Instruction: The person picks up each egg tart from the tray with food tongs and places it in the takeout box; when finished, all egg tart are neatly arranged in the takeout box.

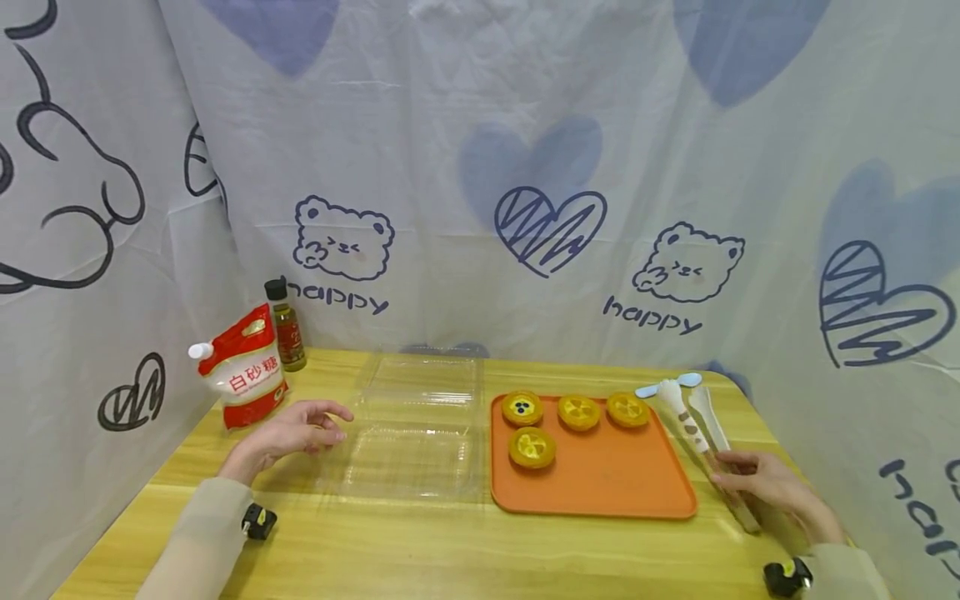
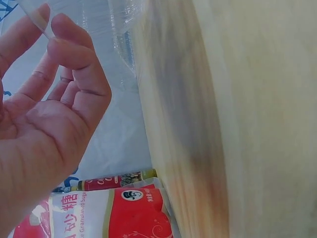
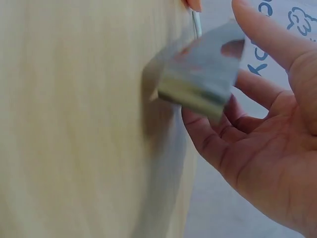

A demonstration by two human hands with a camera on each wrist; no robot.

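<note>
My right hand (image 1: 772, 487) holds a pair of tongs (image 1: 712, 421) by the handles at the tray's right side. Their white heads point away, and in the right wrist view the shiny metal end (image 3: 198, 94) shows between thumb and fingers. My left hand (image 1: 296, 431), fingers loosely bent and apart, is at the left edge of a clear plastic container (image 1: 408, 496) with its lid folded back. In the left wrist view a clear edge (image 2: 34, 19) lies by the thumb and a fingertip. Several egg tarts (image 1: 532, 447) sit on an orange tray (image 1: 600, 492).
A red and white sugar bag (image 1: 251, 375) with a spout stands at the left, before a dark-capped bottle (image 1: 288, 337). A light blue spoon (image 1: 667, 385) lies behind the tongs. Printed cloth (image 1: 450, 167) hangs close around the wooden table (image 1: 420, 558).
</note>
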